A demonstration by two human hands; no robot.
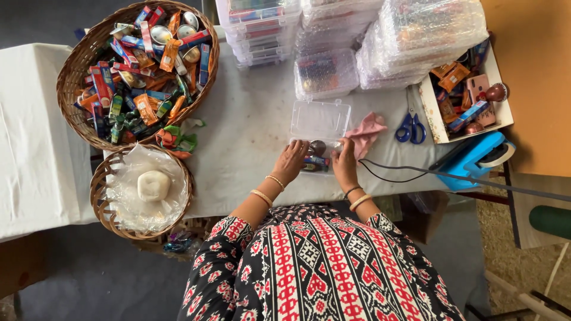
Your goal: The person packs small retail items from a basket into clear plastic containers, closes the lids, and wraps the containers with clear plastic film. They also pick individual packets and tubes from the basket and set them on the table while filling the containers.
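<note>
A small clear plastic box [320, 122] lies open on the white-covered table [250, 131], its lid flipped away from me. My left hand [291, 160] rests on the box's near left corner, fingers over a dark round item [317, 146] and a colourful small packet [315, 161]. My right hand [344, 161] is at the near right corner, fingertips pinched by a small shiny piece; what it grips is too small to tell. A pink cloth [366, 133] lies just right of the box.
A large wicker basket [77, 71] of colourful packets stands far left, a smaller basket [101, 196] with a white lump in plastic below it. Stacked clear boxes [262, 30] and bubble-wrapped bundles [428, 35] line the far edge. Blue scissors [410, 128], a cardboard tray [429, 113] and a blue tape dispenser [473, 157] sit right.
</note>
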